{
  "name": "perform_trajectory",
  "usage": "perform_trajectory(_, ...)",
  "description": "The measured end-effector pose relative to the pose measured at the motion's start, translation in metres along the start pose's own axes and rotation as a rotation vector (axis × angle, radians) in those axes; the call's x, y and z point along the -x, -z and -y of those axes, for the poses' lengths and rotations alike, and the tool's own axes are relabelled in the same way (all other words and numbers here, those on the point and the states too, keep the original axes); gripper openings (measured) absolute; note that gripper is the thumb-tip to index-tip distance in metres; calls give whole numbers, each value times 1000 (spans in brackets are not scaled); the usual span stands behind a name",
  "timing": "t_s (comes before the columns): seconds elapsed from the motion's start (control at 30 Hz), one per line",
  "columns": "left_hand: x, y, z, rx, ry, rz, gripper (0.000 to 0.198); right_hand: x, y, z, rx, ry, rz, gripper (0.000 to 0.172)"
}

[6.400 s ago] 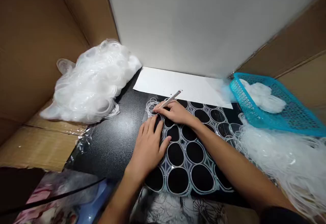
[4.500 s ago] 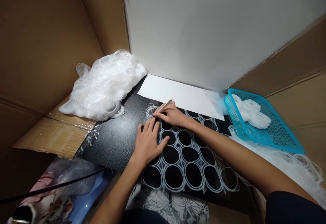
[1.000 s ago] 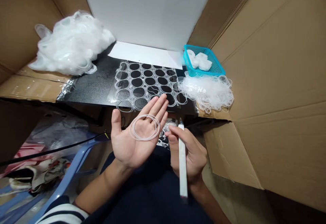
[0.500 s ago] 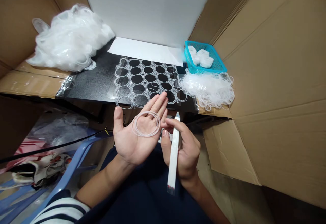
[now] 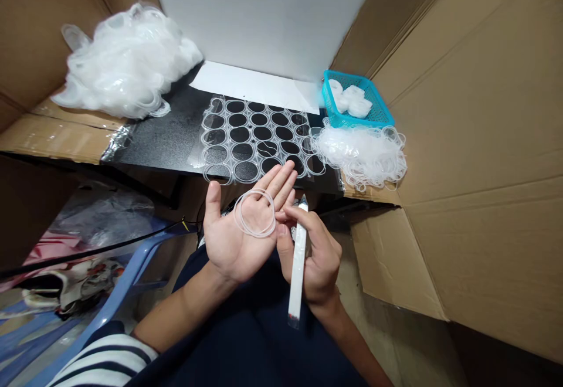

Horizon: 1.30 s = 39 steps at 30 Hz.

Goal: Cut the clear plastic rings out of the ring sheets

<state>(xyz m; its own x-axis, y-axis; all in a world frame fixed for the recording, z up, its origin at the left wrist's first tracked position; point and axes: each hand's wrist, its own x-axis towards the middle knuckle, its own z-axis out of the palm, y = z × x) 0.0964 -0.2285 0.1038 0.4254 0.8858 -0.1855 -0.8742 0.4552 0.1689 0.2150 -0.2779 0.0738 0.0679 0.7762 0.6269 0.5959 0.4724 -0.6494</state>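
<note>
Since the frame from a few seconds back, both our hands have come off the sheet of ring outlines point(image 5: 252, 131) on the black table point(image 5: 162, 141) and now sit over our lap, with the left palm turned up. On that palm lie a few thin rings point(image 5: 262, 236), loosely overlapping across the base of the fingers; we judge that laying them flat lets such limp loops keep their round shape without being pinched. Our left hand point(image 5: 235, 252) is spread, thumb well out to the side and fingers stretched forward, gripping nothing. Our right hand point(image 5: 314, 261) is closed round the white tool point(image 5: 298, 264), its dark tip pointing ahead, probably so that it stays clear of the upturned palm. Its forefinger crosses the tool, and the thumb bends in just beside the left fingers; whether the two hands touch, we cannot tell. Both forearms slant inward, so the hands meet before our chest. Beyond, a heap of loose rings point(image 5: 360, 152) lies just in front of the blue basket point(image 5: 360, 122), likely parted so that the white bundles point(image 5: 352, 101) inside stay separate.
</note>
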Motion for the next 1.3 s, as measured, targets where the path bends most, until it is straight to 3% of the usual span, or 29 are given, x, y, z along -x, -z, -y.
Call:
perform_trajectory(0.2, 3, 2, 6, -50, -82, 22, 93, 2, -2, -2, 32, -109, -11, 32)
perform_trajectory(0.4, 0, 16, 16, -121, -144, 39, 85, -5, -9, -4, 50, -184, 17, 25)
perform_trajectory(0.57, -19, 29, 30, -181, -162, -32, 71, -21, -13, -27, 74, -179, 155, 23)
perform_trajectory(0.7, -54, 33, 36, -258, -132, -87, 62, -65, 4, -68, 73, -50, 240, 28)
perform_trajectory(0.8, -85, 39, 33, -433, -182, -19, 51, -123, 40, -110, 170, 69, 182, 27)
perform_trajectory(0.87, -105, 48, 24, -665, -236, 16, 43, -169, 73, -143, 256, 79, 135, 24)
perform_trajectory(0.97, -130, 69, 10, -1195, -381, 37, 34, -236, 118, -199, 417, -12, 114, 24)
perform_trajectory(1.03, -144, 87, 5, -1506, -501, 103, 33, -269, 135, -235, 465, -80, 180, 27)
perform_trajectory(1.17, -162, 125, 12, -1795, -703, 239, 32, -299, 131, -287, 478, -178, 332, 30)
perform_trajectory(1.3, -169, 154, 22, -1825, -770, 187, 24, -299, 107, -315, 426, -279, 452, 33)
